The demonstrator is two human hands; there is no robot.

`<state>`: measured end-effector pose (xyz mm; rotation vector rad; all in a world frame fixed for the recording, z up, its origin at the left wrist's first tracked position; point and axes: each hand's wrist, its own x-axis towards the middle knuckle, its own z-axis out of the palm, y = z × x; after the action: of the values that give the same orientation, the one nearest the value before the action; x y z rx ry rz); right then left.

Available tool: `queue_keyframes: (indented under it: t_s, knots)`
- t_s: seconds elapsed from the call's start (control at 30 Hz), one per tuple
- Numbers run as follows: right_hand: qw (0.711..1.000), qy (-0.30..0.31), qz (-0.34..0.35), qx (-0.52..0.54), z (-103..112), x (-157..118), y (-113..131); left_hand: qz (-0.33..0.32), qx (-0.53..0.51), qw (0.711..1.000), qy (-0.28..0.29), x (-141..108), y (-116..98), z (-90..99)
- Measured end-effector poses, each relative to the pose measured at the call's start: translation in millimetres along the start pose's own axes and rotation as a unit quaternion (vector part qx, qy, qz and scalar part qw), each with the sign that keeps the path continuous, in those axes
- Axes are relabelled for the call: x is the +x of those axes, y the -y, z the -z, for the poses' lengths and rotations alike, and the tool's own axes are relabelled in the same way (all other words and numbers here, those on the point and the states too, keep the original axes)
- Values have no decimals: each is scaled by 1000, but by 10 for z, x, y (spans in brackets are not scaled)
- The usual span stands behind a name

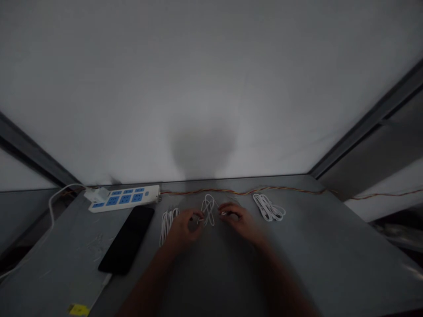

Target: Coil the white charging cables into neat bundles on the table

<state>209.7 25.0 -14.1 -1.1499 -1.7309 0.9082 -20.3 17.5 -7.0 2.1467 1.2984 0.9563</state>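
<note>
A thin white cable [208,210] lies in loose loops on the grey table between my hands. Thumb and fingers of my left hand [185,226] pinch one end of it, with a small pale tip showing at the fingertips. On the other side, my right hand [239,220] is closed on a white part of the same cable, its fingers bent round. A coiled white cable bundle [167,222] sits just left of my left hand, partly hidden by it. Another coiled white cable [268,208] rests to the right of my right hand, apart from it.
A white power strip [127,199] with blue sockets holds a white plug adapter [98,193] at left. A black phone [128,240] with a cable lies in front of it. Twisted brown wires [238,192] run along the back wall. A yellow tag [78,309] is at front left.
</note>
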Motion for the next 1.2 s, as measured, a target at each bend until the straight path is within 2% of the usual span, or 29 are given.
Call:
queue_keyframes:
  t_s: [0.1,0.2,0.33,0.47,0.57,0.67,0.83,1.03,1.2]
  knots:
    - [1000,-11,-8,10,-19,-17,-59,21,13,1000,13,7,-7,-21]
    - [997,-17,-73,36,-57,-47,-138,11,22,999,33,5,-19,-38]
    - [988,-39,-133,69,-107,-51,-199,17,53,998,19,5,-42,-39]
    - [988,-46,-145,33,-170,-21,-190,64,105,992,6,6,-45,-44]
    - [987,-59,-143,-51,-237,-20,-155,86,149,985,31,0,-31,-64]
    - [985,-45,-121,-119,-291,-31,-102,99,196,974,51,-12,-15,-84]
    - [986,-24,-107,-124,-292,-26,-66,123,226,965,56,-29,-9,-92]
    - [985,-114,-109,-75,-222,10,-175,143,233,961,47,-15,-59,-62]
    - [974,-185,-129,-30,-107,39,-202,154,229,961,-8,17,-84,-10]
